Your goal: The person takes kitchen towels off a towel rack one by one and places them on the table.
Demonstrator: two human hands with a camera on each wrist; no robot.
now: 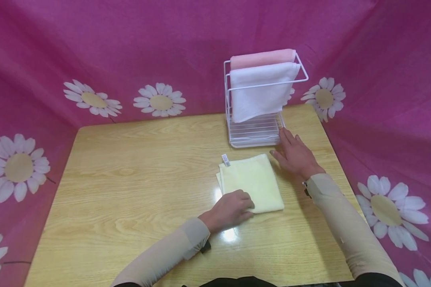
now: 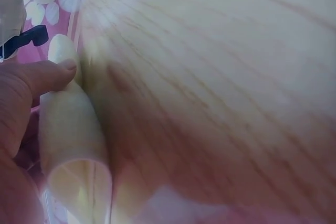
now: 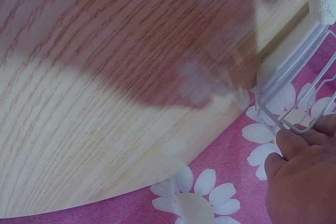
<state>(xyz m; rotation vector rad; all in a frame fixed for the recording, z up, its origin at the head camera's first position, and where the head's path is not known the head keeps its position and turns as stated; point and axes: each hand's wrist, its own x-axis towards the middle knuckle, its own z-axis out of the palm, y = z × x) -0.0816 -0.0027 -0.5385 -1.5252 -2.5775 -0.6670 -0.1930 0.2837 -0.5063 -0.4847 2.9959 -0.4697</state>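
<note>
A pale yellow folded towel (image 1: pixel 253 181) with a small white tag lies on the table in front of a white wire rack (image 1: pixel 256 140). My left hand (image 1: pixel 231 209) pinches the towel's near left edge. In the left wrist view, the thumb presses on the towel's rolled fold (image 2: pixel 73 121) and the other fingers are mostly hidden behind it. My right hand (image 1: pixel 298 155) reaches to the rack's near right corner, fingers extended and thumb apart. In the right wrist view its fingertips (image 3: pixel 291 142) touch the rack's wire frame. A white towel (image 1: pixel 260 91) and a pink towel (image 1: pixel 262 59) hang over the rack's upper bars.
The wood-grain table (image 1: pixel 129 187) extends to the left of the towel. A magenta cloth (image 1: pixel 147 52) with white daisies hangs behind it and along both sides. The rack stands near the table's back right corner.
</note>
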